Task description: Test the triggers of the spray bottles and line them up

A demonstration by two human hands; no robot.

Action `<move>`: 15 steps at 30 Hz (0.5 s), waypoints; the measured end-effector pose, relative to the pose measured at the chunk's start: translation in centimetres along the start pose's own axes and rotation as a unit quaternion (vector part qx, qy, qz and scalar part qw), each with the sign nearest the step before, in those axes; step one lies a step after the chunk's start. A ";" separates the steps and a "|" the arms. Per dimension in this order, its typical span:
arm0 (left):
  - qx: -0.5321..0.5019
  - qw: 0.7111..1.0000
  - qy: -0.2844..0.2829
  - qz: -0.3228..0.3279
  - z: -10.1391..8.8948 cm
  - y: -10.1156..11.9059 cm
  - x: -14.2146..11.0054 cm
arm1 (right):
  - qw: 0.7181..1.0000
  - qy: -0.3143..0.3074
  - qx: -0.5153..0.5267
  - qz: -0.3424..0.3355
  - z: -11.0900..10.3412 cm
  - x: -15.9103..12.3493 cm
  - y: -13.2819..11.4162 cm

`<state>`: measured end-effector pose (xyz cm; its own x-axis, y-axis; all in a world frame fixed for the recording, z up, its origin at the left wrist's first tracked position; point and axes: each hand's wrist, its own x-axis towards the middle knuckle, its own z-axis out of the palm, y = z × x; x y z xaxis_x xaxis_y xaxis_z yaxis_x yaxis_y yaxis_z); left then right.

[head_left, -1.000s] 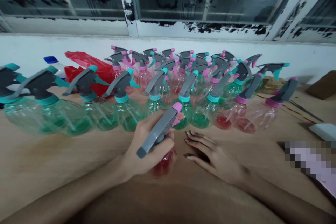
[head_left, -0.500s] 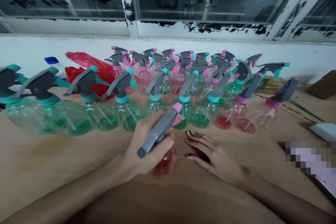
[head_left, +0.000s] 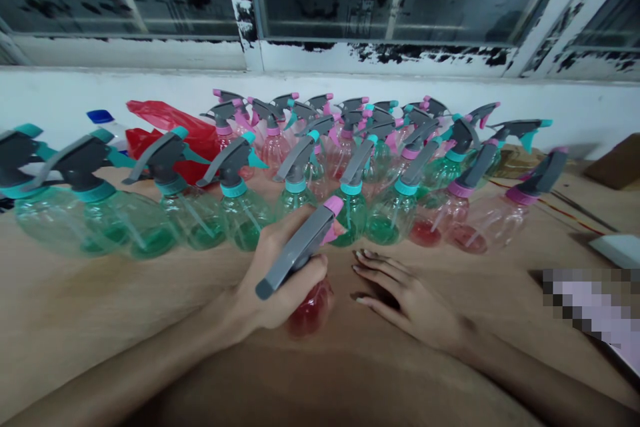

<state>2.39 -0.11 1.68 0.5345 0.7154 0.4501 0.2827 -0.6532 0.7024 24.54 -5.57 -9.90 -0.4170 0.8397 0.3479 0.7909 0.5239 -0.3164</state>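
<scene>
My left hand (head_left: 280, 280) is wrapped round the neck and trigger of a spray bottle (head_left: 309, 313) with a grey head and pink nozzle. Red liquid shows in its clear body below my fingers; the collar is hidden by the hand. To its right, my right hand (head_left: 407, 300) rests on the table with fingers stretched out, holding nothing. Just beyond both hands runs a row of spray bottles, among them a green one with a turquoise collar (head_left: 384, 221) and a pink one (head_left: 427, 223).
More spray bottles with pink and turquoise nozzles crowd behind the front row. A red plastic bag (head_left: 173, 123) and a blue-capped bottle (head_left: 101, 117) stand at the back left. On the right are a brown box (head_left: 617, 163), a white object (head_left: 620, 250) and a blurred-out item (head_left: 595, 307).
The spray bottle's head in my left hand has shifted slightly left, and the pink trigger shows a little more. My right hand has stayed where it was.
</scene>
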 end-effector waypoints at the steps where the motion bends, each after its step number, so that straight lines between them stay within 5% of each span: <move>1: 0.002 1.000 0.002 -0.003 0.0 0.0 0.0 | 1.000 -0.003 -0.001 0.000 0.0 0.0 0.0; 15: 0.000 1.000 0.013 0.004 0.4 -0.4 0.0 | 1.000 0.003 -0.001 0.000 -0.1 0.0 0.0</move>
<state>2.64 0.01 1.16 0.5153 0.7160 0.4709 0.2787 -0.6596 0.6980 24.54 -5.56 -9.81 -0.4140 0.8391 0.3528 0.7919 0.5231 -0.3149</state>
